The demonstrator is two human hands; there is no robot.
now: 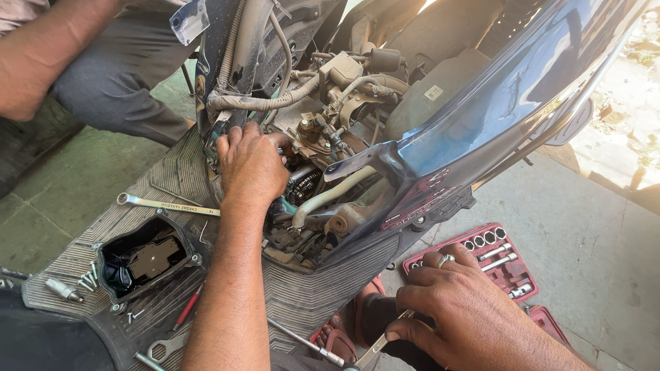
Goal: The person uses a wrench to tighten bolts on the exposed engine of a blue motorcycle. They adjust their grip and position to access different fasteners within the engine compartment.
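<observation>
My left hand (251,165) reaches into the exposed scooter engine (323,130). Its fingers curl down beside the chain sprocket (304,184), and what they grip is hidden. My right hand (454,302), with a ring on one finger, rests low at the right. It is closed on the end of a flat metal spanner (375,350) that points down to the left. A blue body panel (509,103) is lifted above the engine.
A red socket case (491,254) lies open on the concrete beside my right hand. On the ribbed footboard (295,295) lie a long spanner (168,205), loose screws (86,278), a red screwdriver (187,310) and a thin rod tool (306,341). Another person's arm (41,62) is at the top left.
</observation>
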